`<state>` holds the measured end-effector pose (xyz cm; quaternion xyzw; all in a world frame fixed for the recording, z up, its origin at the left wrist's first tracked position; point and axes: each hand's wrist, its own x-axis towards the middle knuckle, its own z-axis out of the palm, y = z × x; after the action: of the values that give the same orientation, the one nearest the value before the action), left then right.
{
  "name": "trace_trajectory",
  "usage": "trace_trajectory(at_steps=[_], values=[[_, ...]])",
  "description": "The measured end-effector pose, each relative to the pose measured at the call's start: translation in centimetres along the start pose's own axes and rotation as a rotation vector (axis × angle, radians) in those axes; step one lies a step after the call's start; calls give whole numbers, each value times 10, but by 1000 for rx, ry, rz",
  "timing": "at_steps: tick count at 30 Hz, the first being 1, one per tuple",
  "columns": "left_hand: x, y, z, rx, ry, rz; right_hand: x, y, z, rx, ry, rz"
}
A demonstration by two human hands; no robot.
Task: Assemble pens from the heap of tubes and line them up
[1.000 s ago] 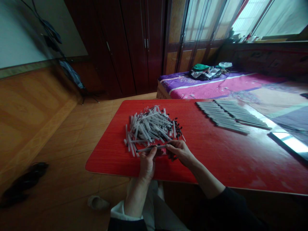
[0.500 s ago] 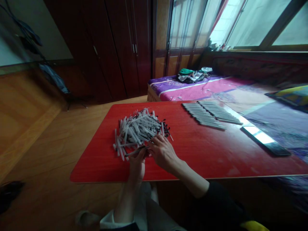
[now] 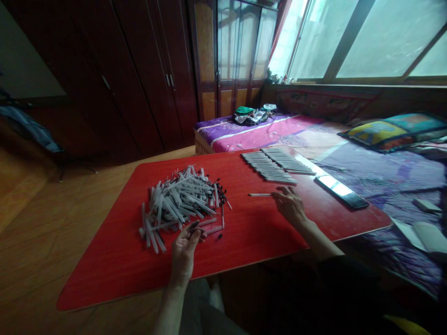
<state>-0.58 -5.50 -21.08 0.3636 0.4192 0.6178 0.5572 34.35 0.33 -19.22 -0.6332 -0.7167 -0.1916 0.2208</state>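
My right hand [image 3: 289,204] is over the right part of the red table [image 3: 240,242], its fingers closed on the end of a slim whitish pen [image 3: 260,194] that points left. The pen lies just below two neat rows of pens [image 3: 268,167]. My left hand [image 3: 184,249] is at the front edge of a heap of whitish pen barrels [image 3: 178,195]; its thumb and fingers are loosely apart and I see nothing held. Just right of its fingertips lie loose barrels [image 3: 213,230] and a small black cap [image 3: 220,237]. More black caps [image 3: 220,188] edge the heap's right side.
A phone [image 3: 340,190] lies near the table's right edge. Behind and to the right is a bed [image 3: 370,172] with a pillow [image 3: 380,134] and a pile of clothes [image 3: 253,115]. Dark wardrobes [image 3: 153,83] stand at the back.
My hands were together at the heap's front; now my right hand has moved right with a pen, towards the rows. My left hand stays by the heap. The view has turned right.
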Motion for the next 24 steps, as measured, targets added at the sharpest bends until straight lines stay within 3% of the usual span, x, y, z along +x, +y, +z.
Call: trace_trajectory(at_steps=[3, 6, 11, 15, 20, 24], values=[[-1, 0, 1, 22, -10, -10, -4, 64, 9, -119, -123, 128], [-1, 0, 1, 49, -13, -5, 4, 92, 14, -165, -174, 200], [-1, -2, 1, 115, 43, 20, 31, 97, 27, -200, -200, 185], [-1, -4, 0, 191, 158, 95, 36, 98, 39, -208, -157, 208], [-3, -3, 1, 485, 346, 309, 30, 100, 46, -171, -115, 232], [-6, 3, 9, 737, 273, 555, 29, 99, 45, -135, -124, 195]])
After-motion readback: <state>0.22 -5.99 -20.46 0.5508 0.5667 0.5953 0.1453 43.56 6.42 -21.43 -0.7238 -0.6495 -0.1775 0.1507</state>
